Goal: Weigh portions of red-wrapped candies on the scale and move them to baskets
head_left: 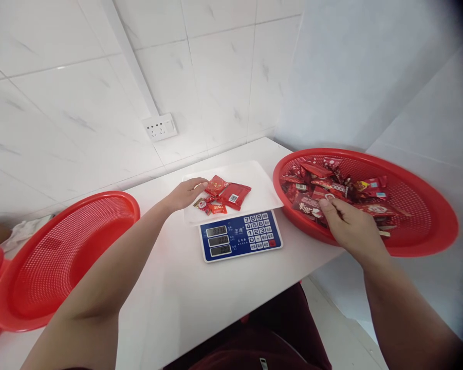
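Head view, left hand (185, 194) on glossy packets (224, 195); right hand (349, 223) in mesh basket (427, 231)

- We see glossy marbled white tile on the wall (80, 103) in the upper left of the frame.
- The red basket (427, 216) at right looks like shiny perforated plastic; so does the empty basket (61, 257) at lower left.
- The sweet wrappers (231, 195) at centre appear to be glossy red foil or film.
- The scale tray (262, 180) looks like smooth white plastic, the keypad panel (241, 239) glossy blue.
- The table (177, 298) is smooth, matt white.
- A crumpled white cloth (23, 228) lies at far left.
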Demonstrator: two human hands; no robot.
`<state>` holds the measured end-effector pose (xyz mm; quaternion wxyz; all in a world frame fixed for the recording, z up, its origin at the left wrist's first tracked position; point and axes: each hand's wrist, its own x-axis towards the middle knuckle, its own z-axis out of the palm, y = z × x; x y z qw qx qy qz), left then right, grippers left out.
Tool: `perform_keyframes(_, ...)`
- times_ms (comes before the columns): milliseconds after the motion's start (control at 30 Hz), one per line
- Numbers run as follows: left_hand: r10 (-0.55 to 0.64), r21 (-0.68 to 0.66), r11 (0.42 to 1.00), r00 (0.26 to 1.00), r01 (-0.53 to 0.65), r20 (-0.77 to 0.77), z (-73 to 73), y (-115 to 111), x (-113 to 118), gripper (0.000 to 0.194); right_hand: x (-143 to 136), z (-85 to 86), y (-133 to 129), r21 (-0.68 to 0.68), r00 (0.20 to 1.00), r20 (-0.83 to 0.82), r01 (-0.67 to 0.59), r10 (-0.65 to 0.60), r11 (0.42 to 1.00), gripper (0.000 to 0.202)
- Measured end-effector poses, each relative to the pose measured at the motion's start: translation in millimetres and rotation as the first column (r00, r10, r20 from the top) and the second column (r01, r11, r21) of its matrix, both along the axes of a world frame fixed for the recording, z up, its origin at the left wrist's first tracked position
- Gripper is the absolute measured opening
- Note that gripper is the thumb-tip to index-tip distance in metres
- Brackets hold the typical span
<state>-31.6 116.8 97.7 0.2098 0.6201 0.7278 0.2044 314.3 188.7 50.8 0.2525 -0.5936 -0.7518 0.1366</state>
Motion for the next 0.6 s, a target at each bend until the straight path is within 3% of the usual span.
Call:
perform_keyframes(300, 0.057, -0.037, 0.997, 0.991, -0.062, -0.121, -3.1, -22.3, -19.8, 0.040, 0.8, -3.1, 1.7, -0.026, 1.000, -0.009, 0.005, -0.005, 1.000, 0.036)
perform_keyframes(600, -0.125, -0.108, 0.988, 0.977, 0.108, -0.174, -6.1, -20.1, -9.5, 0.050, 1.2, -4.1, 0.9, 0.024, 1.000, 0.013, -0.003, 0.003, 1.000, 0.037)
